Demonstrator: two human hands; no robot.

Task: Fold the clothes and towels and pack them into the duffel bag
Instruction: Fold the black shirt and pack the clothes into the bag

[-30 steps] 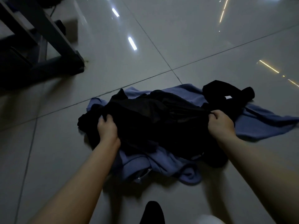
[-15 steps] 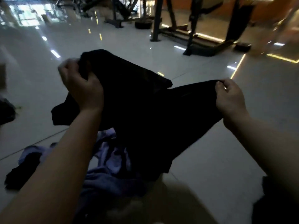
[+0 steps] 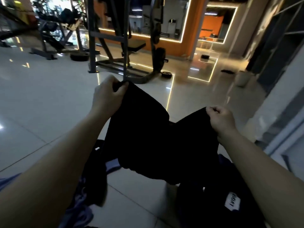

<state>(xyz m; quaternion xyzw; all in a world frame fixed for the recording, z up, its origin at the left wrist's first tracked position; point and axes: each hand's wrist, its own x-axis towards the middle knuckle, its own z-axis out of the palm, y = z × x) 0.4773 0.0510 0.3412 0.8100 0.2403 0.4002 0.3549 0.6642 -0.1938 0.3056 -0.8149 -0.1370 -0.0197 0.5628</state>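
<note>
A black garment (image 3: 148, 137) hangs in the air in front of me, stretched between both hands. My left hand (image 3: 107, 96) grips its upper left corner, held higher. My right hand (image 3: 220, 119) pinches the upper right corner, lower and nearer. Beneath it on the tiled floor lies a blue-purple cloth (image 3: 82, 203) at the lower left. A dark item with a white label (image 3: 232, 201) lies at the lower right. No duffel bag is clearly recognisable.
Glossy pale floor tiles (image 3: 41, 104) spread to the left and ahead. A gym rack with weight plates (image 3: 125, 51) stands beyond the garment. A pale bin (image 3: 242, 79) sits at the right near a dark wall and raised ledge.
The black garment has been lifted from the floor pile and raised higher. My view has tilted up from the floor towards the room, and the left hand now holds its corner above the right.
</note>
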